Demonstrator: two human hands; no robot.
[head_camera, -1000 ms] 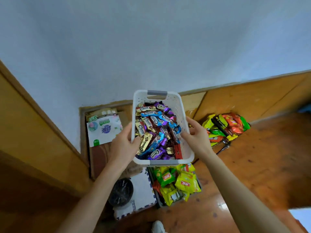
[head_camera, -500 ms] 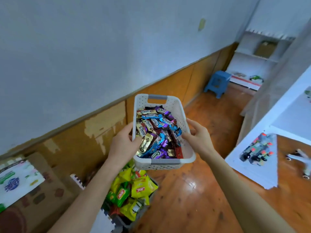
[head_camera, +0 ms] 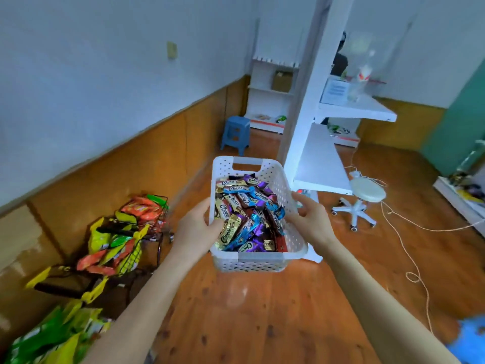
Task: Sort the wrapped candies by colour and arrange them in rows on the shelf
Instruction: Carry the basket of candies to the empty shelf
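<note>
Held up over the wooden plank floor (head_camera: 262,316): a white perforated plastic basket (head_camera: 259,261), clamped at its left rim by the left hand (head_camera: 195,228), thumb curled inside over the wrappers, and at its right rim by the right hand (head_camera: 311,219). Heaped inside, unsorted: shiny wrapped candies (head_camera: 246,211) in gold, blue, purple and dark red. Just beyond, a white metal shelf unit (head_camera: 320,158); near it, a white swivel stool (head_camera: 366,194); left, by the wall, green, yellow and orange snack bags (head_camera: 118,243).

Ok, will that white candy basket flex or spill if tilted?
Probably stiff: the white basket shows no bowing between the left hand and right hand. The candies lie loose and glossy, so tilting likely slides them out.
</note>
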